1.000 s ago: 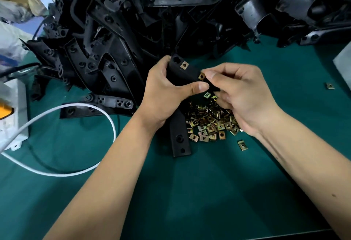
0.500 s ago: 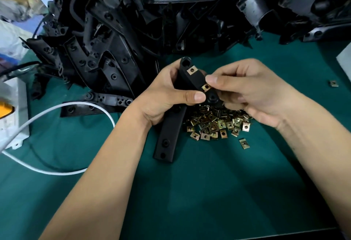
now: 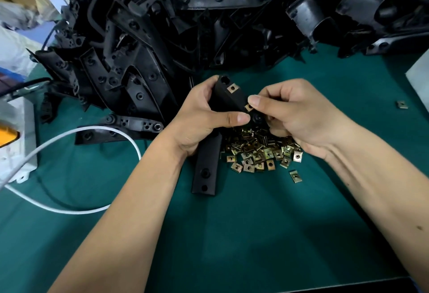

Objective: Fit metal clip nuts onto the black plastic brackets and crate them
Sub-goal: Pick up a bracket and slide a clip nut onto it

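I see my left hand wrapped round a black bracket, thumb lying across its front and the other fingers curled behind it. The bracket stands tilted over the middle of the green desk, its near end down by the desk and its far end raised toward the heap of brackets. One nut sits already on the bracket near its far end. My right hand pinches a second nut between thumb and forefinger, right at the bracket's edge and just beside my left thumb tip; I cannot tell how far it is seated. Under my right hand, just right of the bracket, lies the pile of nuts, with a loose nut a little nearer and another stray nut far off to the right. On the left a white cable loops over the desk past a white box at the edge, and a flat bracket lies at the foot of the heap
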Demonstrator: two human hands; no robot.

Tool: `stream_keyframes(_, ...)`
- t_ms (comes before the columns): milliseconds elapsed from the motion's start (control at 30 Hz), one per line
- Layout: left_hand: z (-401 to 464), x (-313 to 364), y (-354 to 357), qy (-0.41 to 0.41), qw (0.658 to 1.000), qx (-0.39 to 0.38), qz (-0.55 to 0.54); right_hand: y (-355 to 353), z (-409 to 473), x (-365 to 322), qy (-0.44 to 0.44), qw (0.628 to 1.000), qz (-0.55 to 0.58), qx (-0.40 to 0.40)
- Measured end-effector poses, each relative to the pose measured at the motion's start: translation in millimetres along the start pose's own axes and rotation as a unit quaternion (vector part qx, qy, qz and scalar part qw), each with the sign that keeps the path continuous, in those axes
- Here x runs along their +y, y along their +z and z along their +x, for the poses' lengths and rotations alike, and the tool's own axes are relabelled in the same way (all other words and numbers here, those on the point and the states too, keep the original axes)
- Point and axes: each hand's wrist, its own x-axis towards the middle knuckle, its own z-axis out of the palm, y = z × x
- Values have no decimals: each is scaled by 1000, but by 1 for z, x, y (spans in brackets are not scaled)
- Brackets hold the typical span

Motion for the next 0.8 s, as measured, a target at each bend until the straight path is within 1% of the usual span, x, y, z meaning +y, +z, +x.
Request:
stream_keyframes(133,-1,1,-1,-2,1000,-6,3,3,-1,6,-12,1000,22,8)
stream_keyframes(267,0,2,-1,-13,999,-40,23,-6,0,8,-6,999,15,-30)
stream_keyframes(367,1,1,-1,-4,999,-47,20,-10,2,8,-11,999,2,-37)
stream_keyframes(433,2,0,1,4,1000,-29,8,-9,4,9,-23,1000,-7,-14)
stream_keyframes(500,3,0,4,2,999,-16,-31,-7,7,9,-54,998,-15,36)
stream_keyframes(567,3,0,5,-14,995,-22,-101,-6,8,9,-108,989,-63,81)
stream_keyframes(633,2,1,4,-24,988,-21,-148,-6,7,9,-157,971,-152,94)
stream_keyframes(733,1,1,3,-9,990,6,-142,-7,4,7,-185,956,-214,81)
stream_keyframes(800,1,1,3,8,992,28,-126,-6,3,6,-203,934,-281,85)
